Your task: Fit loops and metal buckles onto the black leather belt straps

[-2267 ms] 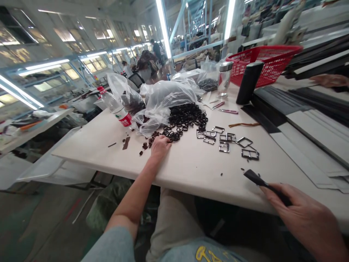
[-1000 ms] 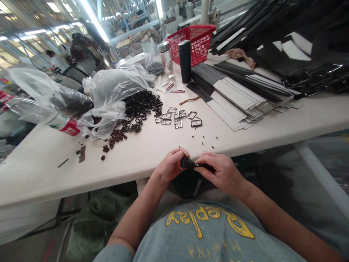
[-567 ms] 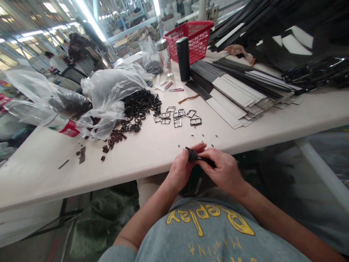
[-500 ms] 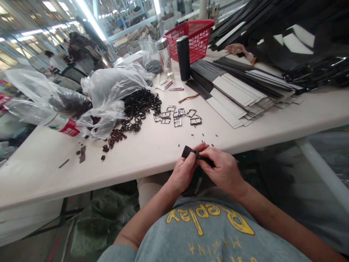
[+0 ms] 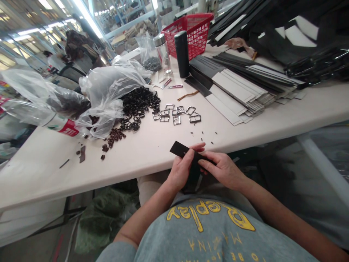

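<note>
A black strap (image 5: 177, 148) lies flat across both hands at the table's front edge. My left hand (image 5: 183, 165) is closed on it, thumb pressed on top and fingers beneath. Farther right along the same strap, my right hand (image 5: 219, 167) pinches it between thumb and fingers. A small light mark or slot shows in the strap beside my left thumb. Beyond the hands lie several metal buckles (image 5: 176, 120) and a few tiny dark bits (image 5: 202, 139). A pile of black strap loops (image 5: 140, 103) sits to their left.
Brown loops (image 5: 116, 135) lie near clear plastic bags (image 5: 105, 85) and a plastic bottle (image 5: 64, 123) at left. Stacked black-and-white strips (image 5: 237, 89) fill the right. A dark flask (image 5: 181, 54), a glass bottle (image 5: 163, 54) and a red basket (image 5: 203, 34) stand behind.
The strap's left end now reaches farther out past my left thumb and lies flatter. My right hand has shifted from a tight pinch near the left thumb to a hold farther along.
</note>
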Demonstrator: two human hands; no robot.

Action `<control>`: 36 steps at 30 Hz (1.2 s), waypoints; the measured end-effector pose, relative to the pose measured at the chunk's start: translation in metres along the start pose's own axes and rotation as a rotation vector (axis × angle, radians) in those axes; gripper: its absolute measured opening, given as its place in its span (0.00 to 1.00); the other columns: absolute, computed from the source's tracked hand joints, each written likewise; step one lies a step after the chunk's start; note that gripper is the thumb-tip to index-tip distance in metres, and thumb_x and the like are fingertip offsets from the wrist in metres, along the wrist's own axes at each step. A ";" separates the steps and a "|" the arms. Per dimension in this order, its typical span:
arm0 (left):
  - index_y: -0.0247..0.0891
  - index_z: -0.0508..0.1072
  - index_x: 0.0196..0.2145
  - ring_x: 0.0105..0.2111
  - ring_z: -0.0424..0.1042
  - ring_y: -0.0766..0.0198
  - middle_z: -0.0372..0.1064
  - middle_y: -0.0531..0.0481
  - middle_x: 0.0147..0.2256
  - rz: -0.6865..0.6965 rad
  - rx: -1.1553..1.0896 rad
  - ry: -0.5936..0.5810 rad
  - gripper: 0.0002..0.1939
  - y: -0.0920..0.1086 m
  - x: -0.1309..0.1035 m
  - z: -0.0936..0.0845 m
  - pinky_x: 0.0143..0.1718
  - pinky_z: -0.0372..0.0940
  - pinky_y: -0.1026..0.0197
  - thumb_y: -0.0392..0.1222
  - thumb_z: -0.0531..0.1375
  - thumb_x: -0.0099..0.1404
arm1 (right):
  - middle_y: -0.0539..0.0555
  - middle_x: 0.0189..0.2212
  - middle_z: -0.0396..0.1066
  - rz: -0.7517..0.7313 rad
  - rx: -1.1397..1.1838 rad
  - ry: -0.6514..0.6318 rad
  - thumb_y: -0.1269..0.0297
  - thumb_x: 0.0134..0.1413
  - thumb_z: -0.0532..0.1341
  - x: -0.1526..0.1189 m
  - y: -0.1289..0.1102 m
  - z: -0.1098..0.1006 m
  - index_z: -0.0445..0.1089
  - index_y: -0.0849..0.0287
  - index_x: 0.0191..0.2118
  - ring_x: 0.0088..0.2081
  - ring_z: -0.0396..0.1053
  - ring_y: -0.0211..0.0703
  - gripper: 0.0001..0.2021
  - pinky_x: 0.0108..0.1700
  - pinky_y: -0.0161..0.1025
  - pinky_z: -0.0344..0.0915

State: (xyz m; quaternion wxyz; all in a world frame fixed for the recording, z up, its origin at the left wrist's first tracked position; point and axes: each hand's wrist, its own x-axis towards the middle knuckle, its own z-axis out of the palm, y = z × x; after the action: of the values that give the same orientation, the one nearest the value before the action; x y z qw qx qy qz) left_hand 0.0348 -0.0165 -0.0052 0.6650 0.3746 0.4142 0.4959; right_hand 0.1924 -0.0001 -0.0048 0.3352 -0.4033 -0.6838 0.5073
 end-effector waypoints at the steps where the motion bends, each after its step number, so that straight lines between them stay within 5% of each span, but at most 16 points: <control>1: 0.39 0.75 0.53 0.45 0.74 0.53 0.74 0.42 0.51 -0.040 0.029 -0.030 0.25 -0.002 -0.002 0.001 0.43 0.70 0.56 0.58 0.57 0.67 | 0.50 0.23 0.72 0.004 -0.002 -0.005 0.59 0.61 0.58 0.000 -0.001 0.000 0.72 0.59 0.33 0.23 0.68 0.39 0.11 0.26 0.34 0.64; 4: 0.39 0.74 0.55 0.42 0.74 0.56 0.74 0.43 0.49 -0.057 0.135 -0.051 0.26 0.000 -0.006 0.001 0.42 0.70 0.57 0.58 0.59 0.66 | 0.50 0.23 0.71 0.014 -0.023 -0.040 0.57 0.62 0.58 0.001 -0.004 -0.005 0.71 0.60 0.31 0.24 0.68 0.39 0.13 0.27 0.34 0.64; 9: 0.39 0.76 0.46 0.30 0.69 0.68 0.71 0.52 0.33 0.154 0.267 0.204 0.19 0.021 -0.002 -0.015 0.33 0.68 0.65 0.52 0.65 0.62 | 0.49 0.22 0.70 0.045 -0.100 -0.146 0.54 0.64 0.56 0.000 -0.001 -0.022 0.70 0.58 0.32 0.24 0.68 0.39 0.15 0.25 0.34 0.63; 14: 0.38 0.71 0.45 0.22 0.67 0.70 0.66 0.57 0.26 0.115 0.193 0.222 0.19 0.030 0.009 -0.019 0.23 0.65 0.68 0.49 0.66 0.59 | 0.55 0.45 0.75 -0.161 -0.280 0.049 0.61 0.65 0.53 0.000 0.001 -0.020 0.67 0.54 0.53 0.44 0.74 0.47 0.14 0.45 0.40 0.71; 18: 0.38 0.69 0.43 0.21 0.68 0.70 0.65 0.58 0.25 0.086 0.145 0.239 0.18 0.029 0.014 -0.016 0.23 0.66 0.67 0.48 0.65 0.59 | 0.56 0.55 0.71 -0.328 -0.357 0.127 0.66 0.63 0.52 0.000 0.003 -0.013 0.62 0.52 0.59 0.54 0.71 0.48 0.19 0.55 0.43 0.69; 26: 0.37 0.70 0.42 0.27 0.66 0.71 0.65 0.56 0.28 0.067 0.115 0.219 0.16 0.017 0.018 -0.012 0.28 0.65 0.69 0.45 0.66 0.58 | 0.57 0.46 0.76 -0.438 -0.627 0.375 0.58 0.63 0.61 0.011 0.019 0.005 0.65 0.55 0.55 0.46 0.76 0.49 0.17 0.49 0.43 0.72; 36: 0.37 0.72 0.46 0.32 0.72 0.65 0.71 0.50 0.33 -0.038 0.147 -0.031 0.22 0.035 0.020 -0.021 0.36 0.71 0.61 0.55 0.65 0.61 | 0.51 0.39 0.77 -0.355 -0.484 0.370 0.59 0.64 0.60 0.013 0.014 0.001 0.70 0.52 0.48 0.39 0.76 0.44 0.09 0.41 0.39 0.72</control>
State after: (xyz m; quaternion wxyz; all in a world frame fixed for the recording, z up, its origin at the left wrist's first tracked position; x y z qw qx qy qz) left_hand 0.0067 0.0128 0.0147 0.6511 0.4222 0.4463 0.4456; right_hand 0.1885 0.0128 -0.0178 0.4312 -0.4310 -0.7713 0.1826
